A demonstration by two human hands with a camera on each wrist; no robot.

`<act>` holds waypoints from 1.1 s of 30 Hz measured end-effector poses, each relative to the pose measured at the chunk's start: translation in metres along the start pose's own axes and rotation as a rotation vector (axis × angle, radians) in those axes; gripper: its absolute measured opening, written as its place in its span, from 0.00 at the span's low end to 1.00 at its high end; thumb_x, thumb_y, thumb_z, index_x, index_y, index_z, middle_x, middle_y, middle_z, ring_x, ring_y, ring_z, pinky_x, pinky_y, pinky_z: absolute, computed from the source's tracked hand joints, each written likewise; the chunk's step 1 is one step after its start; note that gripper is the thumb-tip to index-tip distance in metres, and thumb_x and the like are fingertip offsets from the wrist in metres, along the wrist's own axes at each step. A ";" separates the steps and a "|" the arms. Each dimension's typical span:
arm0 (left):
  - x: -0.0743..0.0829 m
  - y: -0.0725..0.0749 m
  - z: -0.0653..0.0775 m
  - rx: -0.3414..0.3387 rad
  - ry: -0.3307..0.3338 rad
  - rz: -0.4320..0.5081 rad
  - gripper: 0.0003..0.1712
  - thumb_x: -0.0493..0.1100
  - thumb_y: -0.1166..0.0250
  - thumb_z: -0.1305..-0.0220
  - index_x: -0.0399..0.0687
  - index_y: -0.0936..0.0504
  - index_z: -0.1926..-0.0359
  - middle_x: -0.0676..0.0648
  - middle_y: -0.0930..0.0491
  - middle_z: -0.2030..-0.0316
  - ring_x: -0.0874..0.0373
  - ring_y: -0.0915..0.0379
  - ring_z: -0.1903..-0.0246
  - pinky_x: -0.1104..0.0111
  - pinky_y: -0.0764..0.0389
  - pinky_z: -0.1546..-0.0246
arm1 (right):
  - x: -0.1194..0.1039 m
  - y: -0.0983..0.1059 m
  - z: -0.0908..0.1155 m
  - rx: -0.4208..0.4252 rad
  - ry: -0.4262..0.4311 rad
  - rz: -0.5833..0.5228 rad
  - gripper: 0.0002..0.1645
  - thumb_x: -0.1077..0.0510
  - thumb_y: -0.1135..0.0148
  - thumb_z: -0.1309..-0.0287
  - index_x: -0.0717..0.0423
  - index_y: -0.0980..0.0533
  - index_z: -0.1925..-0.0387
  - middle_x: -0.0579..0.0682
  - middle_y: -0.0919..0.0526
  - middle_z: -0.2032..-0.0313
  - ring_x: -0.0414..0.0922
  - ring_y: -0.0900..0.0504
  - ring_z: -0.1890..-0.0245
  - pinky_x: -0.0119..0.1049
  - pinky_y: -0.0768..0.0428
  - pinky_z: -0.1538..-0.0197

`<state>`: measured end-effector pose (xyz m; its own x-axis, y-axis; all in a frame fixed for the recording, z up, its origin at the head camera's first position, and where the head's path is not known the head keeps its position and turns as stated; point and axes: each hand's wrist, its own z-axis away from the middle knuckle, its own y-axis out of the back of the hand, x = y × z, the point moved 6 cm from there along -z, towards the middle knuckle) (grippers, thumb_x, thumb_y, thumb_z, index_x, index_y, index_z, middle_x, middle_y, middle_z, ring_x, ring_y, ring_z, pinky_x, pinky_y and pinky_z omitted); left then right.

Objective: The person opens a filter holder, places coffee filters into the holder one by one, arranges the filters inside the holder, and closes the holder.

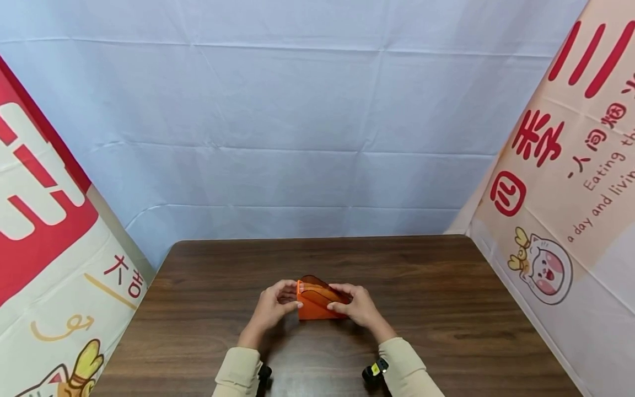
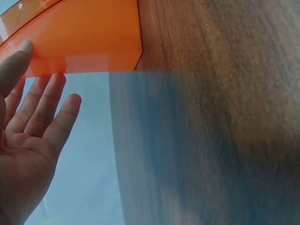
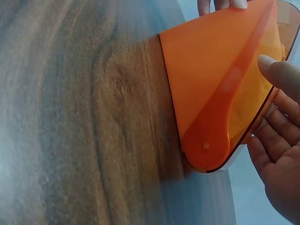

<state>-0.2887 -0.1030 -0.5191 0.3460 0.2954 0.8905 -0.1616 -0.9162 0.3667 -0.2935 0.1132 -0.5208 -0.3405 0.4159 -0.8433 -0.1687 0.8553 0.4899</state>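
An orange plastic box with a tinted see-through flip lid stands on the table between both hands. My left hand holds the left end, its thumb on the near face and the fingers around behind. The left wrist view shows that thumb pressed on the orange wall. On the other side, my right hand grips the lid's sides, thumb on the near side and fingers on the far side. The right wrist view shows the lid slanting above the wall, with a rounded pivot end low down.
The box rests on a dark wood-grain table with rounded far corners. A pale blue-white cloth hangs behind it. Printed cloth banners stand on the left and right. Small black devices sit at both wrists.
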 end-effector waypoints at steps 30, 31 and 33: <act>0.006 -0.003 0.008 -0.031 0.036 -0.019 0.34 0.38 0.28 0.50 0.43 0.31 0.42 0.40 0.25 0.50 0.46 0.26 0.54 0.54 0.23 0.56 | 0.001 -0.006 0.009 -0.051 0.019 0.128 0.35 0.48 0.30 0.50 0.54 0.29 0.41 0.55 0.25 0.46 0.52 0.27 0.48 0.52 0.28 0.47; 0.003 -0.003 0.009 -0.034 0.047 -0.035 0.37 0.40 0.27 0.50 0.46 0.33 0.39 0.40 0.27 0.47 0.46 0.27 0.51 0.53 0.24 0.54 | 0.000 -0.005 0.013 -0.055 0.021 0.144 0.37 0.46 0.32 0.49 0.54 0.31 0.39 0.55 0.27 0.44 0.53 0.28 0.46 0.53 0.29 0.46; 0.003 -0.001 0.011 -0.040 0.043 -0.065 0.42 0.42 0.26 0.51 0.49 0.36 0.36 0.39 0.31 0.43 0.44 0.31 0.47 0.50 0.26 0.52 | -0.002 -0.001 0.019 -0.047 0.025 0.167 0.39 0.45 0.34 0.47 0.53 0.35 0.36 0.57 0.31 0.40 0.56 0.32 0.43 0.56 0.32 0.45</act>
<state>-0.2778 -0.1042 -0.5196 0.3166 0.3660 0.8751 -0.1769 -0.8836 0.4335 -0.2750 0.1172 -0.5235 -0.3905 0.5424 -0.7439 -0.1511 0.7593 0.6329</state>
